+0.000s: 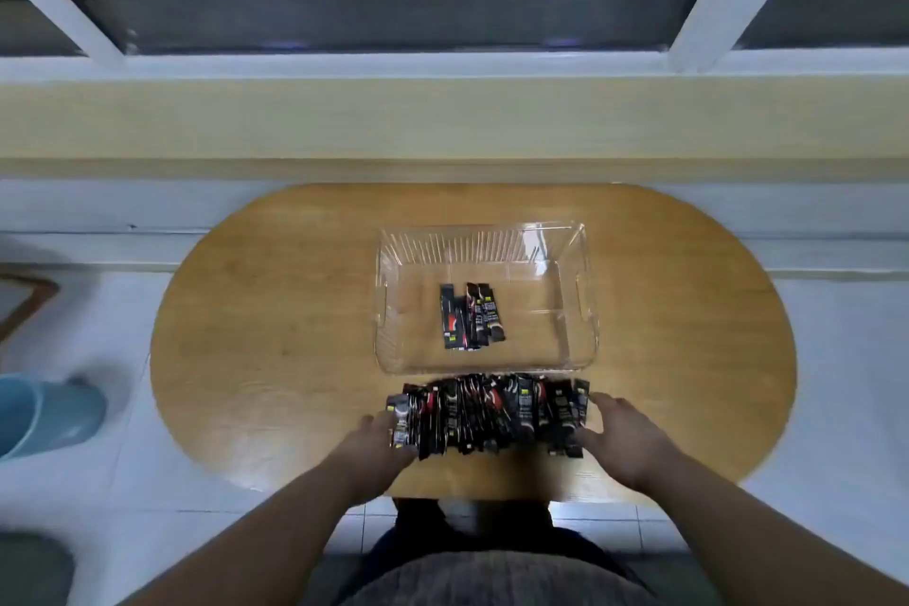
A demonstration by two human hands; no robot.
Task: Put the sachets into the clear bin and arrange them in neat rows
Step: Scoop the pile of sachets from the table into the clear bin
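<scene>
A clear plastic bin (583,310) stands on the oval wooden table (275,340). Inside it lie a few black sachets (469,316), side by side and slightly overlapping. In front of the bin, a wide pile of black and red sachets (492,413) spreads across the table. My left hand (376,445) touches the pile's left end, its fingers against the sachets there. My right hand (622,438) presses against the pile's right end with straight fingers. The frame is blurred, so finger detail is unclear.
The table stands against a pale wall below a window frame (442,59). A blue slipper (44,413) lies on the white tiled floor at the left. The table's near edge is just in front of my body.
</scene>
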